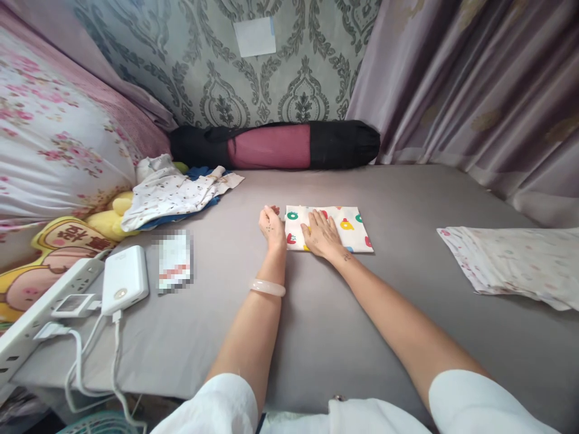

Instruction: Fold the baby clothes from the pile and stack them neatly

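Observation:
A small folded cloth (346, 226) with coloured fruit prints lies flat on the grey bedsheet (316, 313). My right hand (320, 234) lies flat on its left part, fingers stretched out. My left hand (271, 226) rests just beside the cloth's left edge, fingers curled inward, with a pale bangle (266, 287) on the wrist. I cannot make out anything inside the left hand.
A heap of small patterned clothes (174, 191) lies at the left. A folded floral cloth (515, 262) sits at the right. A black and pink roll bag (275, 146) lies against the wall. A white power bank (125, 278), power strip (40, 304) and cables are near left.

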A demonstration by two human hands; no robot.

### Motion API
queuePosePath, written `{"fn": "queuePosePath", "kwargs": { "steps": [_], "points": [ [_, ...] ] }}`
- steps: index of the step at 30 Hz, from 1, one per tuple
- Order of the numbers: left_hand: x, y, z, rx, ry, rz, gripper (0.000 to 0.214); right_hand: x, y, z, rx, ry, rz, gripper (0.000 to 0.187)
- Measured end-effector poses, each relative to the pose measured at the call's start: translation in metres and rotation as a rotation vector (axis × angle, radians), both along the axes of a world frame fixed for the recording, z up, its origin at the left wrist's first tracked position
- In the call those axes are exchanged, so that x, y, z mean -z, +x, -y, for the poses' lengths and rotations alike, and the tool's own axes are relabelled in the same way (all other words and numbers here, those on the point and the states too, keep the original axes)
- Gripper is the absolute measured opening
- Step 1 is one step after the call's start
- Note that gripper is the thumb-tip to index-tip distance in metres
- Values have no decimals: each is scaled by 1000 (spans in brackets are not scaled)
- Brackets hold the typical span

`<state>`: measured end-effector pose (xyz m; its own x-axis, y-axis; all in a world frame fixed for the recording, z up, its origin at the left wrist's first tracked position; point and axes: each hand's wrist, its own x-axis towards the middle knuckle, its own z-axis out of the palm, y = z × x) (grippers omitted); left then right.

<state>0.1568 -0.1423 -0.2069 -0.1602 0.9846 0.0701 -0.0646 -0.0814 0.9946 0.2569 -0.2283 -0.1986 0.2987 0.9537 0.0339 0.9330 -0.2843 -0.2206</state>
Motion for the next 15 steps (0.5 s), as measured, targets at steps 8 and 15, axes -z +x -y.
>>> {"fn": "queuePosePath", "kwargs": {
  "steps": [8,15],
  "points": [
    [-7,0,3,-40,-58,92,37,-11,-6,-7,19,-26,7,63],
    [-7,-2,0,-62,-75,110,38,-7,-25,-24,-64,-31,-38,62]
  ]
}}
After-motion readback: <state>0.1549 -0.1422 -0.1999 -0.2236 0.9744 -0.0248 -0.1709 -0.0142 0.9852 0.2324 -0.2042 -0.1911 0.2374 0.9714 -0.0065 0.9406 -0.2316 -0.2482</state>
